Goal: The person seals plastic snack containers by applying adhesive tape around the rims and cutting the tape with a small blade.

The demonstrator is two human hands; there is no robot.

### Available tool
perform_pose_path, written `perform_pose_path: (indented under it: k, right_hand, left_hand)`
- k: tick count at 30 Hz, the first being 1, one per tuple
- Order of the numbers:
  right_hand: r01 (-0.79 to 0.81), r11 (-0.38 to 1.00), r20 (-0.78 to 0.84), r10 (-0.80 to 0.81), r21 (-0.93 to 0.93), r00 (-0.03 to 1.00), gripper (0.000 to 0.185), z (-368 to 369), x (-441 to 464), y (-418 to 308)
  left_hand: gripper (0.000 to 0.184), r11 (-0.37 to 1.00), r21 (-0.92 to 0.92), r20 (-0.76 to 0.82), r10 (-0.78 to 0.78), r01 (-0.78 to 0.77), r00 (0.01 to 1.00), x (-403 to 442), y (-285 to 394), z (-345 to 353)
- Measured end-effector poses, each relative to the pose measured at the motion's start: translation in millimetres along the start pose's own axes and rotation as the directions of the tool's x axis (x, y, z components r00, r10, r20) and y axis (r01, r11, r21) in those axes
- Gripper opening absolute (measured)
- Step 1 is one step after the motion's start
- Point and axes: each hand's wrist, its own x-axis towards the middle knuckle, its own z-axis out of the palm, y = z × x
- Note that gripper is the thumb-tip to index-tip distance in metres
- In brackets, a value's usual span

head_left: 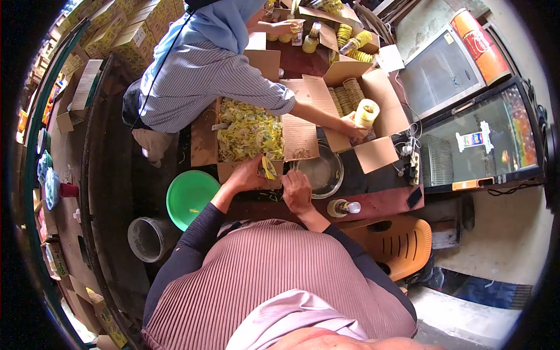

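Observation:
My left hand (247, 174) is at the near edge of an open cardboard box full of small yellow-green packets (248, 131). Its fingers are closed on a yellow packet (269, 168). To the right, my right hand (297, 189) has its fingers bent together by the box's near flap; what they hold, if anything, is too small to make out. Just beyond it sits a round metal bowl (326, 174). A green basin (192, 200) lies left of my left forearm. Near my right hand is a small bottle with a white cap (343, 208).
A co-worker (198, 87) leans in from the left, one hand on a yellow-white container (367, 112) over a second box (389, 111) with stacked yellow items. A grey bucket (146, 239) stands at left, an orange chair (402, 245) at right, a glass-fronted cooler (478, 140) beyond.

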Motion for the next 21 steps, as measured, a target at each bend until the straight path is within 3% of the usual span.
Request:
perform_pose_path:
  k: [1, 3, 4, 6, 7, 9, 12, 13, 16, 17, 19, 21]
  right_hand:
    - [-0.005, 1.000, -0.001, 0.005, 0.001, 1.000, 0.013, 0, -1, 2]
    - [0.067, 0.998, -0.017, -0.067, 0.002, 0.998, 0.015, 0, 2, 6]
    - [0.064, 0.998, -0.021, -0.064, 0.003, 0.998, 0.015, 1, 3, 8]
    - [0.062, 0.997, -0.024, -0.063, -0.038, 0.998, 0.016, 7, 6, 11]
    - [0.060, 0.998, -0.027, -0.061, -0.036, 0.998, 0.016, 10, 8, 12]
    - [-0.089, 0.989, -0.029, 0.093, 0.119, 0.995, 0.017, 15, 12, 17]
    - [-0.061, 0.977, -0.023, 0.067, 0.206, 0.997, 0.016, 17, 17, 19]
    - [-0.053, 0.977, -0.035, 0.061, 0.205, 0.998, 0.016, 15, 21, 20]
    - [0.057, 0.980, -0.073, -0.044, 0.190, 0.996, 0.014, 9, 28, 19]
    - [0.102, 0.981, -0.073, -0.091, 0.165, 0.993, 0.013, 8, 30, 19]
    - [0.153, 0.979, -0.082, -0.142, 0.137, 0.986, 0.013, 6, 37, 22]
    - [0.255, 0.965, -0.032, -0.253, 0.056, 0.967, 0.015, 5, 43, 22]
  left_hand:
    - [0.067, 1.000, 0.003, 0.005, 0.000, 0.000, 1.000, 2, -8, 3]
    - [0.065, 0.978, -0.211, 0.079, 0.019, -0.002, 0.997, 4, -13, 2]
    - [0.065, 0.978, -0.206, 0.081, 0.020, -0.003, 0.997, 4, -9, -2]
    - [0.062, 0.930, -0.346, 0.201, -0.053, 0.122, 0.978, 1, 1, -11]
    - [0.062, 0.932, -0.342, 0.203, -0.054, 0.122, 0.978, 2, 1, -9]
    - [0.059, 0.947, -0.320, 0.129, 0.021, 0.021, 0.991, 3, -5, -1]
    - [0.067, 0.951, -0.308, 0.081, 0.016, 0.010, 0.997, 11, -36, 14]
    - [0.067, 0.962, -0.260, 0.084, -0.063, 0.083, 0.994, 9, -37, 13]
    - [0.071, 0.957, -0.288, 0.052, 0.000, 0.016, 0.999, 9, -41, 8]
    - [0.071, 0.958, -0.287, 0.054, -0.003, 0.018, 0.999, 7, -43, 7]
    - [0.073, 0.878, -0.459, 0.177, -0.060, 0.137, 0.982, 10, -46, 1]
    - [0.074, 0.900, -0.425, 0.171, -0.029, 0.100, 0.985, 14, -43, -8]
